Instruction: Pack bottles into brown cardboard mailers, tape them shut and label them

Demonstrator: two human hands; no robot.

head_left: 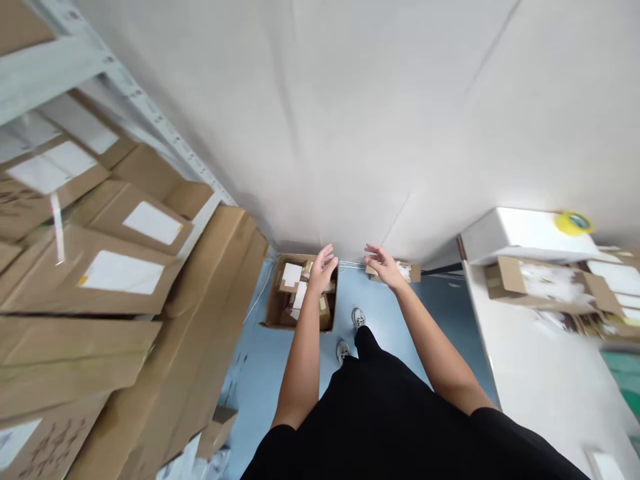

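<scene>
Both arms reach forward in front of my body, palms roughly facing each other with a gap between them. My left hand (323,268) is open, its fingers apart and nothing in it. Below it on the floor stands an open cardboard box (270,313) that holds several smaller labelled boxes (291,275); my forearm hides part of them. My right hand (383,264) is open too, fingers slightly curled and holding nothing. Behind it, by the wall, a small open carton (415,272) with white contents sits on the floor.
A metal shelf (173,137) on the left carries several cardboard boxes (125,273) with white labels. To the right, a white table (540,373) bears a white box (530,233), yellow tape (574,223) and an open carton (505,280). A pale wall (380,120) stands ahead; the floor (260,387) is blue.
</scene>
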